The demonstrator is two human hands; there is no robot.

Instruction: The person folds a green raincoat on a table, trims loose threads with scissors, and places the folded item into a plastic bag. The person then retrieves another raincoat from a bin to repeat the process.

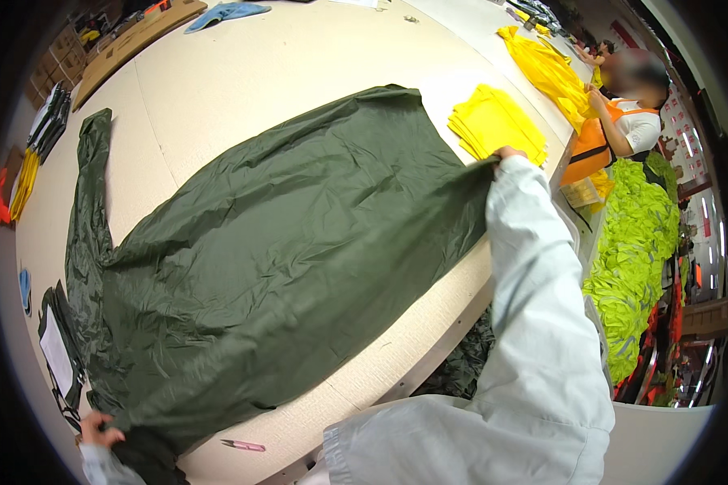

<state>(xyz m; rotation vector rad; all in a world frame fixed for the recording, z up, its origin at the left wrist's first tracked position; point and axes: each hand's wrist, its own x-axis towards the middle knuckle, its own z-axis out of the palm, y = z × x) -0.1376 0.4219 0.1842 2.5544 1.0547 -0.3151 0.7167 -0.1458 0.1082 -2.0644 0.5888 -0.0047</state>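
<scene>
A large dark green raincoat (267,234) of thin, creased fabric lies spread over the table. One sleeve (89,186) stretches away along the far left. My right hand (508,153) is closed on the coat's right lower corner and lifts it slightly, drawing folds toward the fingers. At the lower left, my left hand (99,430) has its thumb and fingers around the coat's near-left edge; the fingertips are partly hidden. Pink-handled thread snips (243,445) lie on the table between me and the coat's near edge.
A stack of yellow folded pieces (497,121) lies beyond my right hand. Dark folded garments with a white sheet (55,347) sit at the left edge. A person in an orange vest (623,121) handles yellow fabric at right, near a lime-green heap (635,267). Cardboard (129,40) lies far left.
</scene>
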